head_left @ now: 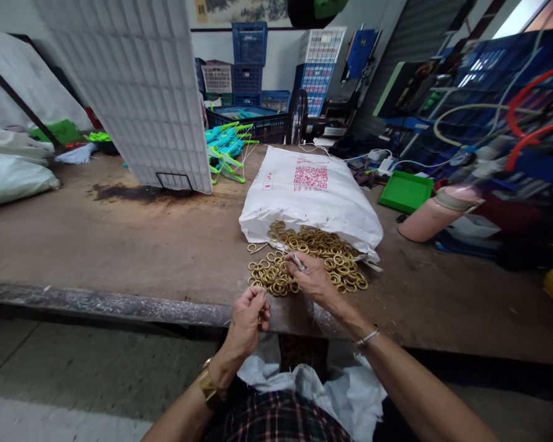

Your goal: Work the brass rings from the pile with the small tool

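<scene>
A white sack (311,190) with a red printed code lies on the table, its open mouth toward me. Brass-coloured rings (276,276) spill from it in a pile. My right hand (309,279) is over the pile, fingers closed round a small grey-silver object (298,263) that I cannot identify. Left of it, at the table edge in front of the pile, my left hand (251,313) is closed with brass-coloured rings partly showing between its fingers. The two hands are apart.
A tall white ribbed panel (147,92) stands at the left on the brown table (166,245). Turquoise and green plastic pieces (228,150) lie behind. At the right are a green tray (405,191) and a pink bottle (437,213). Stacked crates (249,46) stand further back.
</scene>
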A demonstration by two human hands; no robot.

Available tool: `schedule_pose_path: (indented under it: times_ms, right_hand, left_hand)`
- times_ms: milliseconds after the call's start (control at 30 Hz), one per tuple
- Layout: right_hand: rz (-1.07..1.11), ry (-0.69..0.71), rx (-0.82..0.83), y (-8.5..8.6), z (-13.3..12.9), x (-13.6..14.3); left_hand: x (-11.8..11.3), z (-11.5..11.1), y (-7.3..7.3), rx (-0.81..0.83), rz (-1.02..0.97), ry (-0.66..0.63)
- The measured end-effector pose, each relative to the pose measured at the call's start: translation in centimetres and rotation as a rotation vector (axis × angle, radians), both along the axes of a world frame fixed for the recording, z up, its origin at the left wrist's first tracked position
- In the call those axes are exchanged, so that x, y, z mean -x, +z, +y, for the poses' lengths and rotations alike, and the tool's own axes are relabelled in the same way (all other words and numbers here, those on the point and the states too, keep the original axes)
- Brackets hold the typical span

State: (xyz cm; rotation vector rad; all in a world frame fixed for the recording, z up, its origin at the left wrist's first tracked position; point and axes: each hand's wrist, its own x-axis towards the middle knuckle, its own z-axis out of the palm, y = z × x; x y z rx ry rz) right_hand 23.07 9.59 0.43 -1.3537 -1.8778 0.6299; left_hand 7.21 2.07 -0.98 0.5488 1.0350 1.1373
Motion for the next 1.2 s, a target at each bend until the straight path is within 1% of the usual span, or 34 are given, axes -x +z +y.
schedule_pose_path:
  times_ms: [67, 167, 300, 367, 433, 533, 600, 667, 733, 767, 833, 933, 1067, 1200]
  right_hand:
    - [0.062, 0.0, 0.046, -0.2, -2.0, 0.1]
    - [0.067, 0.006, 0.091, -0.7, -4.4, 0.2]
    - [0.069, -0.019, 0.128, -1.3, -6.6, 0.1]
    - [0.081, -0.039, 0.149, -1.3, -7.2, -0.1]
    - [0.139, -0.055, 0.204, -1.2, -7.6, -0.3]
    - [0.253, -0.058, 0.312, -1.0, -8.0, -0.6]
    - [0.286, -0.049, 0.356, -1.2, -8.2, -0.7]
    - [0.291, -0.044, 0.376, -1.5, -8.3, -0.8]
    - [0.291, -0.048, 0.373, -2.0, -8.3, -0.8]
    - [0.293, -0.054, 0.365, -2.2, -8.3, -0.8]
    - [0.299, -0.07, 0.347, -2.4, -8.3, -0.8]
    - [0.322, -0.086, 0.355, -2.2, -8.4, -0.6]
    - [0.416, -0.073, 0.42, -1.8, -8.6, -0.3]
    - [0.513, -0.039, 0.492, -2.2, -8.5, -0.2]
  left_hand:
    - [-0.7, -0.1, 0.2, -0.036, 0.058, -0.015]
    - [-1.6, -0.3, 0.3, -0.072, 0.125, -0.067]
    - [-2.7, -0.6, -0.1, -0.113, 0.215, -0.167]
    - [-3.1, -0.8, -0.2, -0.137, 0.273, -0.182]
    - [-3.3, -1.1, -0.1, -0.194, 0.36, -0.176]
    - [-3.4, -1.3, 0.2, -0.385, 0.533, -0.158]
    - [-3.3, -1.4, 0.4, -0.504, 0.62, -0.159]
    - [-3.3, -1.6, 0.3, -0.561, 0.648, -0.178]
    - [-3.3, -1.7, 0.2, -0.547, 0.612, -0.206]
    - [-3.3, -1.7, 0.1, -0.506, 0.572, -0.225]
    - [-3.2, -1.8, 0.0, -0.371, 0.472, -0.281]
    - [-3.0, -1.8, 0.0, -0.185, 0.359, -0.352]
    - [-2.8, -1.8, 0.0, -0.122, 0.225, -0.39]
    - [-2.7, -2.0, 0.1, -0.107, 0.141, -0.398]
